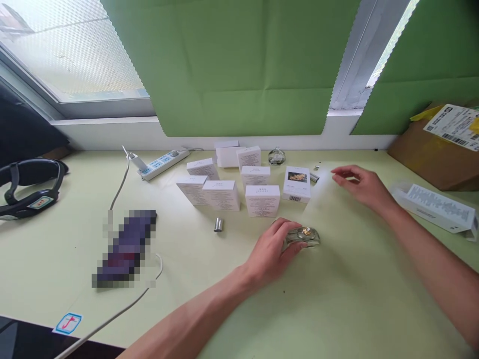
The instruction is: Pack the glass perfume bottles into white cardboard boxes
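My left hand is closed around a clear glass perfume bottle that stands low on the table, its gold-coloured neck facing up. Fingers and thumb cover the bottle's left part. My right hand hovers farther back on the right, fingers stretched out and thumb slightly apart, with nothing visible in it. Nearest to it are a small silver cylinder and a tiny metal piece. Another glass bottle stands at the back. A silver cap sits left of my left hand.
Several white boxes, including a front one, stand mid-table; a picture box lies beside them. A power strip, a blurred dark phone-like object and a black headset are left. A carton and a long white box are right.
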`<state>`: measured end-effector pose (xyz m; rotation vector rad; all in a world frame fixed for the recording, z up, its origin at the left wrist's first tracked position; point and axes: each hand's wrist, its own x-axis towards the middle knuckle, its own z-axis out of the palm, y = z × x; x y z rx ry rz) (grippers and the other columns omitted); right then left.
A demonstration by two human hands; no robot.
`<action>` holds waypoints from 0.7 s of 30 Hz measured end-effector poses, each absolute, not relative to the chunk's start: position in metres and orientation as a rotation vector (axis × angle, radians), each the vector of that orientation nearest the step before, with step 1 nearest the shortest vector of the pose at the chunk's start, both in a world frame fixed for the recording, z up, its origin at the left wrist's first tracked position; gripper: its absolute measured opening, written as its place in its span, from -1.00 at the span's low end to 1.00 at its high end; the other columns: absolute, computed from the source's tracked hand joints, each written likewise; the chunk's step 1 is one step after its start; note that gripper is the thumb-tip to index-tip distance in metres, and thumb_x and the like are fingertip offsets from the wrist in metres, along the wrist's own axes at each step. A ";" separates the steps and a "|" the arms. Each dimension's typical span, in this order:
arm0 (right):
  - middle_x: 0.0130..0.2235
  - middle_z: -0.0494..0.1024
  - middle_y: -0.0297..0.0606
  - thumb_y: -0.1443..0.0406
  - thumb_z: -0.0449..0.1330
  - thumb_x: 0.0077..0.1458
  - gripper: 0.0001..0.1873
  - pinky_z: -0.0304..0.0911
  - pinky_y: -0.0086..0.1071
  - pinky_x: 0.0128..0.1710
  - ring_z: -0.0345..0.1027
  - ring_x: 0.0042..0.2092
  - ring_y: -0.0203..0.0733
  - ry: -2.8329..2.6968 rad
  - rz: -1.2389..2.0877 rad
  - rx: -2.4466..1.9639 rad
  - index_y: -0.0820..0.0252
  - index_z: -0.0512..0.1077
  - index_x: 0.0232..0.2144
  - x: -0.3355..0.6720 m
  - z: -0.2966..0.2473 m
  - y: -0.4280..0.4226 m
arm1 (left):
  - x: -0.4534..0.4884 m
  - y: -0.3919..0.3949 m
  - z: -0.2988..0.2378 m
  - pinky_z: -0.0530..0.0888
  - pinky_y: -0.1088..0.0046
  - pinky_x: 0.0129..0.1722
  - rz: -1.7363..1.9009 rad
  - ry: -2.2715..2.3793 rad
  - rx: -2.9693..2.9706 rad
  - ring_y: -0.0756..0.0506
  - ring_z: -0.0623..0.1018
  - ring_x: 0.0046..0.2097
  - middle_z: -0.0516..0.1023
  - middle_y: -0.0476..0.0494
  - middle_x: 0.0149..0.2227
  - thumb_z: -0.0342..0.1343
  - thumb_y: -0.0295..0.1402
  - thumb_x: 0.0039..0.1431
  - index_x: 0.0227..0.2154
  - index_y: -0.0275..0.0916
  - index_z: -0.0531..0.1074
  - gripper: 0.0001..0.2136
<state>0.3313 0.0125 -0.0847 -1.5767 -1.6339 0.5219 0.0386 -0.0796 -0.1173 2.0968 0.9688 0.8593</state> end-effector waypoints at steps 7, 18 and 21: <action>0.12 0.46 -0.14 0.19 0.13 0.33 -0.72 0.40 -0.15 -0.01 0.43 0.00 -0.14 -1.870 0.428 -1.746 0.10 0.44 0.04 0.346 -0.109 0.111 | 0.037 -0.080 -0.118 0.57 0.20 -0.15 0.856 0.989 2.081 -0.19 0.54 -0.03 0.42 -0.27 0.08 0.06 -0.20 0.35 0.08 -0.12 0.33 -0.70; 0.11 0.47 -0.14 0.19 0.13 0.33 -0.72 0.40 -0.15 -0.01 0.43 -0.01 -0.13 -1.988 0.431 -1.919 0.10 0.45 0.03 0.356 -0.119 0.126 | 0.036 -0.079 -0.118 0.57 0.18 -0.12 0.840 0.974 2.071 -0.20 0.53 -0.03 0.42 -0.28 0.07 0.04 -0.18 0.35 0.09 -0.14 0.34 -0.69; 0.11 0.47 -0.14 0.19 0.11 0.34 -0.72 0.41 -0.16 -0.01 0.44 -0.01 -0.14 -2.001 0.475 -1.911 0.10 0.45 0.02 0.362 -0.111 0.113 | 0.036 -0.079 -0.118 0.58 0.18 -0.12 0.838 0.978 2.064 -0.19 0.52 -0.03 0.42 -0.28 0.07 0.05 -0.18 0.35 0.09 -0.13 0.33 -0.68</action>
